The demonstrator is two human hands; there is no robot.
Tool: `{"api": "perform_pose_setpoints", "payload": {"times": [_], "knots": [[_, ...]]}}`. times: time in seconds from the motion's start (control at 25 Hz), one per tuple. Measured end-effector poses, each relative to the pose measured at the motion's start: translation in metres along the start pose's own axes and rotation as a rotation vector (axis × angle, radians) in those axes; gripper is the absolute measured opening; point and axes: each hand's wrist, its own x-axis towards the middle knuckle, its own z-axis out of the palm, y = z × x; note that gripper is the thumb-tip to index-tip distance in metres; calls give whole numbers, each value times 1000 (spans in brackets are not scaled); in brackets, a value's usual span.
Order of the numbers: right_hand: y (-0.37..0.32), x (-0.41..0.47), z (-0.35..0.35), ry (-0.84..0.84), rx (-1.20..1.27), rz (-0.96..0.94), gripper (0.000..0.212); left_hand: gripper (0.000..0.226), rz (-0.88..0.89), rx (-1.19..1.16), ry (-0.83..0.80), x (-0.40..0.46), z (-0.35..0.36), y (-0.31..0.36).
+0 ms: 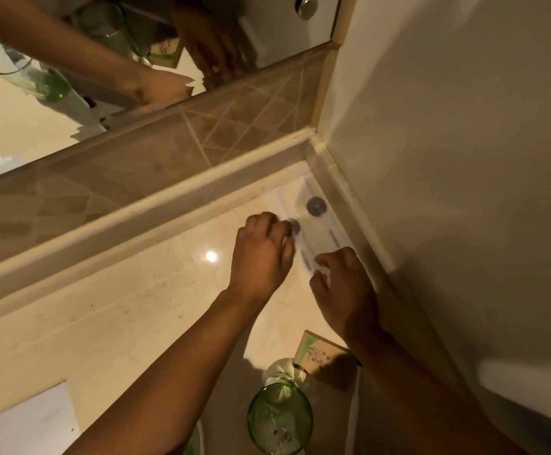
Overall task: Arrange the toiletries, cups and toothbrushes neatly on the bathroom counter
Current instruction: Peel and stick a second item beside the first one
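Two small clear toiletry bottles with grey caps lie flat in the counter's far right corner, side by side along the wall. My left hand (261, 254) curls its fingers around the cap end of the nearer bottle (302, 244). My right hand (339, 284) pinches the bottles' lower ends between thumb and fingers. The other bottle (325, 221) lies against the wall strip, its cap uncovered. A green glass cup (280, 418) stands near the front edge under my arms. Behind it stands a second clear glass (284, 369) with something white inside.
A small cardboard box (316, 353) with a plant drawing lies beside the glasses. A thin white strip (354, 405) runs along the right. The beige counter (119, 323) meets a tiled backsplash (136, 165), with a mirror (70, 93) above and a wall (448, 159) at right.
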Motion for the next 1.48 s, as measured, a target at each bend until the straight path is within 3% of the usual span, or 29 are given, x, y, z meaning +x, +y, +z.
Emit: {"api": "perform_pose_setpoints", "payload": {"times": [0.12,0.24,0.48,1.08,1.24,1.36,1.48], "knots": [[-5,-10,3,-155,-43,-36,38,41,202,172,-161,-6,3,-8],[-8,-10,3,-193,-32,-14,44,54,141,228,-309,-3,-1,-7],[-8,-8,4,-206,-16,-4,46,63,77,220,-376,4,0,-5],[-8,-3,-1,-216,24,7,44,66,59,102,-360,4,-4,-12],[-1,-16,-9,-107,156,-3,27,57,76,-33,-205,-20,-20,-5],[10,-36,-12,-74,335,-74,14,40,-51,-239,-133,-47,-40,-1],[18,-60,-22,-238,367,-2,14,23,-239,-390,-163,-84,-60,0]]}}
